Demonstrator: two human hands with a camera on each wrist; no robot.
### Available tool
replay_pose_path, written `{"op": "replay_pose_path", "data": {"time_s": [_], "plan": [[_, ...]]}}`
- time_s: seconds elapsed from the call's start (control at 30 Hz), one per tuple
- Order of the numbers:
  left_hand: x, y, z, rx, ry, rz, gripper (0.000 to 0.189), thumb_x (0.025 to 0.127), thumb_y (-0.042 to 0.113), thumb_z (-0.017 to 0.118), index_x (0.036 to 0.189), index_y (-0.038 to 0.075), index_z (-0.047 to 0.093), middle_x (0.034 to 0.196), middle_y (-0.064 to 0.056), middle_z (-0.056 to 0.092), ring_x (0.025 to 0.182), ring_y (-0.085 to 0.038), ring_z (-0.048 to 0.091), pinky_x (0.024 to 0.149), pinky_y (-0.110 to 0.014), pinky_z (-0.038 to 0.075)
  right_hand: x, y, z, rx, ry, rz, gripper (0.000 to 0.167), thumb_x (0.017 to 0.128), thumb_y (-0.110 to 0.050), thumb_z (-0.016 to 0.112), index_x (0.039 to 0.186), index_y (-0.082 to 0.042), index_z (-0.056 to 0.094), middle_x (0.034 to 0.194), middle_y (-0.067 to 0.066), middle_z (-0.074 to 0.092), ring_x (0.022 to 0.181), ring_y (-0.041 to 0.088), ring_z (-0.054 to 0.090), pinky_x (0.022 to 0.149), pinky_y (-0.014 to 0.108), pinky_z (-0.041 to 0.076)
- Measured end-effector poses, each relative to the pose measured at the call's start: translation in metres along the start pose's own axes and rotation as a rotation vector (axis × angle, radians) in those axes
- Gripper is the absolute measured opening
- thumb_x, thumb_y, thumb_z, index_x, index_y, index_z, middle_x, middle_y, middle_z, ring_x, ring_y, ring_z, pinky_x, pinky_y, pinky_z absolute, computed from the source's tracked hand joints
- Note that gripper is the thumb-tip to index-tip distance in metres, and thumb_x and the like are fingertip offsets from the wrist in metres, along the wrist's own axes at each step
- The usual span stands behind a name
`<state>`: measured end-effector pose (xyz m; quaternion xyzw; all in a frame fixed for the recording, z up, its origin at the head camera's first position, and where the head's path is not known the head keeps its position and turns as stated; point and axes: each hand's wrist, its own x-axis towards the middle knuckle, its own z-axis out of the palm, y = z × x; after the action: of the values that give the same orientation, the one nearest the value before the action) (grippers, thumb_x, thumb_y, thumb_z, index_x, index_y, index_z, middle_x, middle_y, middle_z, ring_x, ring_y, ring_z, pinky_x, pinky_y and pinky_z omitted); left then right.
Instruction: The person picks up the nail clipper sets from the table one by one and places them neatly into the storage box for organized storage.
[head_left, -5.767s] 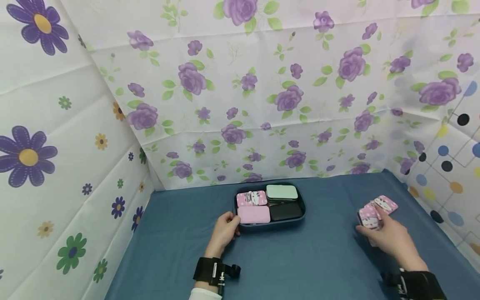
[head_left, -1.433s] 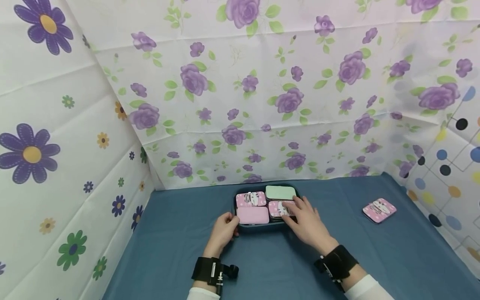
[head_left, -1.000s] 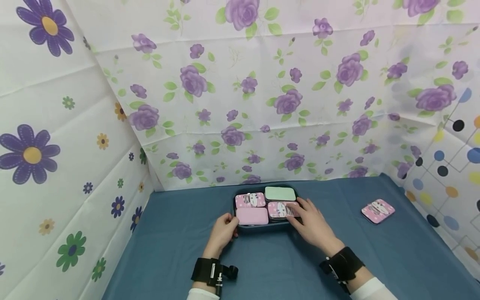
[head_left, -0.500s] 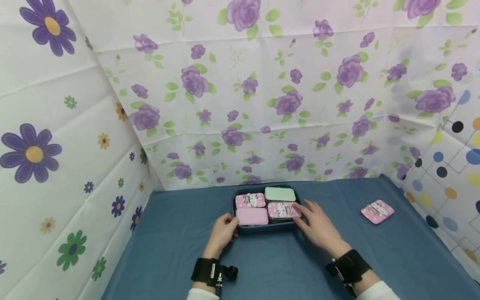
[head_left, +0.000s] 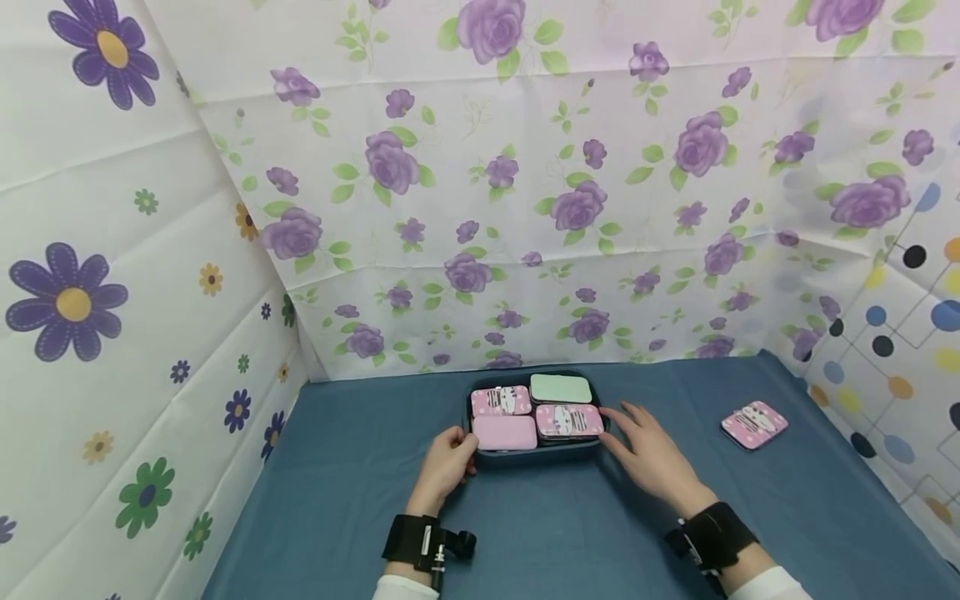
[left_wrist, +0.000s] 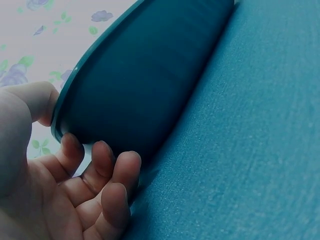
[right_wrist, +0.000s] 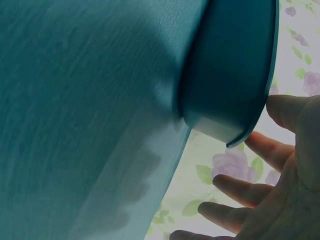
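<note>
A dark blue rounded box (head_left: 540,456) holds small flat cases: a pink patterned case (head_left: 501,401) back left, a light green case (head_left: 560,388) back right, a plain pink case (head_left: 505,432) front left and another pink patterned case (head_left: 570,421) front right. My left hand (head_left: 447,458) pinches the box's left rim, thumb over the edge, fingers curled against the outer wall (left_wrist: 130,85). My right hand (head_left: 656,454) is at the box's right end, fingers spread and holding nothing. Its thumb and forefinger (right_wrist: 270,150) are at the rim; whether they touch is unclear.
One more pink patterned case (head_left: 754,425) lies on the blue cloth (head_left: 570,533) to the right. A white flowered sheet (head_left: 465,208) hangs behind the table, close to the box's back. Patterned sheets close off the left and right sides.
The right hand brought a pink patterned case from the right into the box's front right place, over a black one. It has since let go and drawn back rightward. The left hand stays put.
</note>
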<state>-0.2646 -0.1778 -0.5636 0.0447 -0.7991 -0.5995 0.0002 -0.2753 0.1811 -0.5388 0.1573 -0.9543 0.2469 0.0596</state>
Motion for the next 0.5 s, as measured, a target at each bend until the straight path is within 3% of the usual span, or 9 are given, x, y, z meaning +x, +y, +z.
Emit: {"op": "replay_pose_path", "data": {"time_s": [0.27,0.5], "plan": [[0.001,0.002,0.001,-0.007,-0.002,0.002,0.023,0.099,0.02,0.06,0.08,0.011,0.051,0.072,-0.007,0.058,0.064,-0.024,0.062,0.051,-0.033,0.044,-0.001,0.015,-0.014,0.043,0.024,0.049,0.06,0.113,-0.044,0.054,0.161,-0.007,0.047,0.165,0.035,0.032,0.149,0.058,0.033,0.113,0.075,0.032],[-0.001,0.002,-0.001,-0.002,0.003,0.017,0.023,0.099,0.02,0.062,0.081,0.011,0.052,0.072,-0.008,0.059,0.063,-0.024,0.062,0.051,-0.033,0.044,-0.002,0.036,-0.031,0.057,0.074,0.156,0.067,0.113,-0.042,0.055,0.165,-0.004,0.037,0.166,0.04,0.019,0.149,0.064,0.022,0.112,0.079,0.025]]}}
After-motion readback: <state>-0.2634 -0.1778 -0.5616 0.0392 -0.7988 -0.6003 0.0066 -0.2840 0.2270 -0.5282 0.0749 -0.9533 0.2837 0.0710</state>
